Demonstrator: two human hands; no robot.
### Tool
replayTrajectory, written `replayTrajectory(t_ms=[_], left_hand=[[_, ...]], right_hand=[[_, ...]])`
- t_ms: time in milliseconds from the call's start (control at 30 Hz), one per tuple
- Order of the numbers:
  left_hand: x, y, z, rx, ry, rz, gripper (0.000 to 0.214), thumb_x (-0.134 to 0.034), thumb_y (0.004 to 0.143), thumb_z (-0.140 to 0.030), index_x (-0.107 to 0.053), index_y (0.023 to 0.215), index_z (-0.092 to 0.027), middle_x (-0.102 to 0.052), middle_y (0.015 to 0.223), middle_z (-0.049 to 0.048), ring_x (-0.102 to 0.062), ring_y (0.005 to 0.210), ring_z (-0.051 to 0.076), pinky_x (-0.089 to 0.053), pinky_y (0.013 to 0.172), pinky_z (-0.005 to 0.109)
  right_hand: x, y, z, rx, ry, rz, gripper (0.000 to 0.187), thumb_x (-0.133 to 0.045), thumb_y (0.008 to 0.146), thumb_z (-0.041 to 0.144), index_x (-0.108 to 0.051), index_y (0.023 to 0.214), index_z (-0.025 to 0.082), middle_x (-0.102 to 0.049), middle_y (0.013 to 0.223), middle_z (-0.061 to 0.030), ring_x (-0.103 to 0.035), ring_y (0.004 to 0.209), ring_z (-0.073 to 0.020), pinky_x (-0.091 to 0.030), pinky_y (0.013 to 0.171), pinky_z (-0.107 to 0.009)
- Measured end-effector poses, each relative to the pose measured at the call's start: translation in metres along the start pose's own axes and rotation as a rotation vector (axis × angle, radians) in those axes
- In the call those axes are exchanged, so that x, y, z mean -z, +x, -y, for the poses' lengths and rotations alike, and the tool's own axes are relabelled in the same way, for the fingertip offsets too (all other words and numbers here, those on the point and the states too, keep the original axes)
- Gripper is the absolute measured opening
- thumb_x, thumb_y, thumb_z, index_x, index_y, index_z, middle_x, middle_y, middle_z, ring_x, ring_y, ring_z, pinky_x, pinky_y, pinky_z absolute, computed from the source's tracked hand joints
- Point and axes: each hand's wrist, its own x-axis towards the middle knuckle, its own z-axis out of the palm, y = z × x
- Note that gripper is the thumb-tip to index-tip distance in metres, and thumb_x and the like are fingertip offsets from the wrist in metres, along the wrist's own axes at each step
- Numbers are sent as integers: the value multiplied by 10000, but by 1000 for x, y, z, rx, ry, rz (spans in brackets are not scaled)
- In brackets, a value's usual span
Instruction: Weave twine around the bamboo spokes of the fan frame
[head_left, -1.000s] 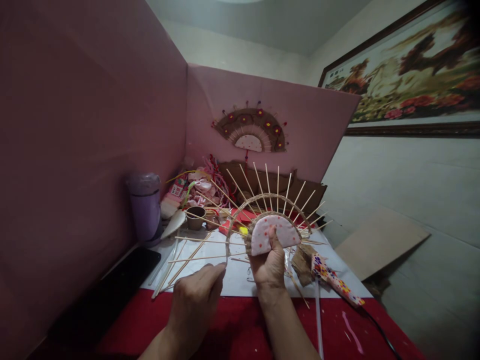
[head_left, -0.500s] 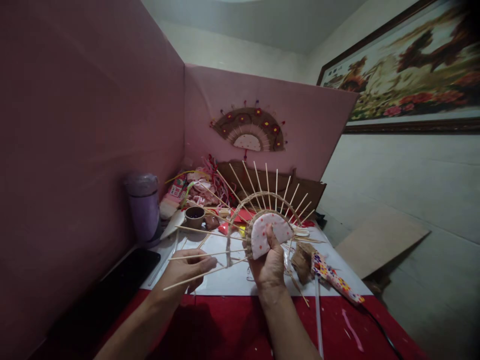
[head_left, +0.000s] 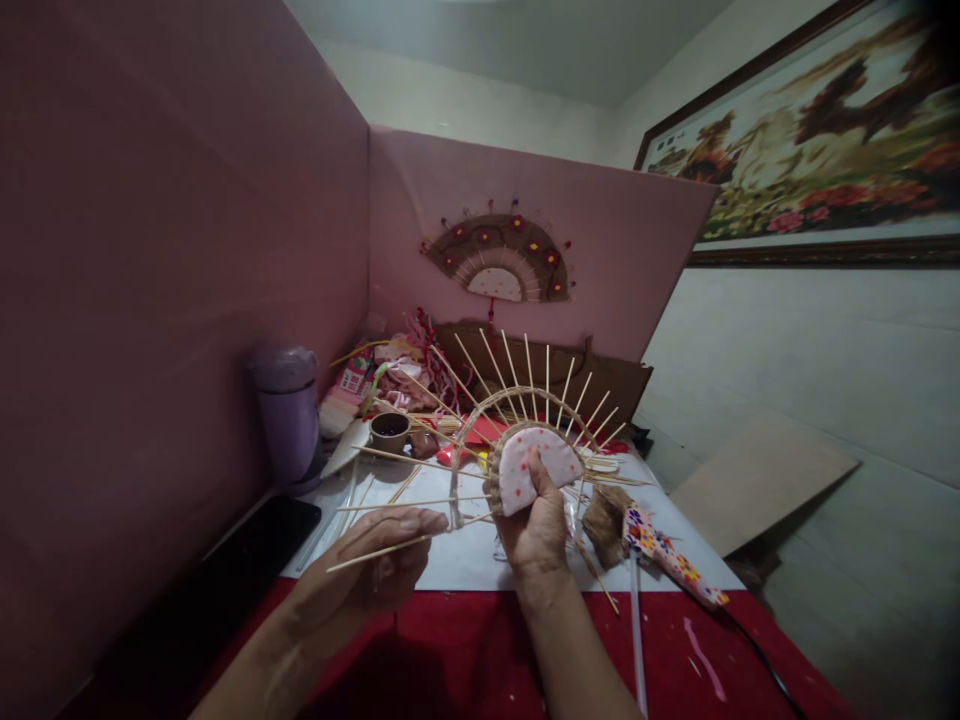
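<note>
My right hand (head_left: 541, 525) is closed on a half-round fan frame, with its thumb on the white, red-spotted half-disc (head_left: 551, 462). Thin wooden sticks (head_left: 525, 375) spread outward from this piece, crossed by a braided twine arch (head_left: 487, 402). At the frame's lower left is my left hand (head_left: 382, 555), fingers long and close together, tips by the arch's lower end. The lowest stick (head_left: 360, 558) runs across this hand and passes behind the fingertips, which seem closed on it. The exact fingertip contact is hidden.
A brown cup (head_left: 390, 432), purple tumbler (head_left: 289, 420) and black phone (head_left: 274, 530) stand or lie at left. A flower-patterned glue gun (head_left: 667, 550) with a cord lies right, beside crumpled brown material (head_left: 606, 520). A finished fan (head_left: 495, 255) hangs on the pink panel (head_left: 615, 240).
My left hand has moved right and slightly up along the lowest stick, its fingertips reaching the twine arch's end. The fan frame has shifted slightly in my right hand, which keeps its hold.
</note>
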Motion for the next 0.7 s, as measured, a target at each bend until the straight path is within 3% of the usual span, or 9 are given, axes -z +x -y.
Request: replayTrajectory(t_ms=[200,367,467,600,700], left_hand=[[8,-3,3,4,38,123,284,-549,781,-292,-638,984,-115,-381,552,-36,-276,439,29,-173,391,168],[10,-10,-7,28,205,125,325,-511,796,-318,-629,1010,-103,-282,460,-75,-194,393,36,-143,382,192],[13,-18,-16,39,387,145,324,-512,797,-338,-647,965,-96,-288,439,-74,-199,395,36,-151,394,191],[16,-27,-17,47,680,105,337,-538,768,-413,-673,877,-125,-435,508,-28,-303,418,43,-204,413,189],[13,-31,-15,-129,1059,13,377,-456,797,-475,-682,849,-178,-515,595,9,-424,489,89,-325,477,214]], right_hand=[[7,5,1,-39,-54,66,234,-657,684,255,-608,896,170,-694,766,2,-643,662,-122,-538,630,-254],[7,7,5,27,-32,0,272,-665,668,203,-599,931,187,-696,782,14,-647,670,-119,-543,658,-255],[7,10,8,50,-72,-31,291,-669,651,183,-594,932,181,-695,760,19,-648,655,-122,-545,664,-262],[5,11,10,104,-91,-102,281,-656,638,141,-596,911,164,-697,750,7,-645,639,-115,-543,652,-246],[2,9,10,149,-94,-113,271,-654,628,126,-601,892,161,-697,749,7,-646,652,-115,-543,657,-239]])
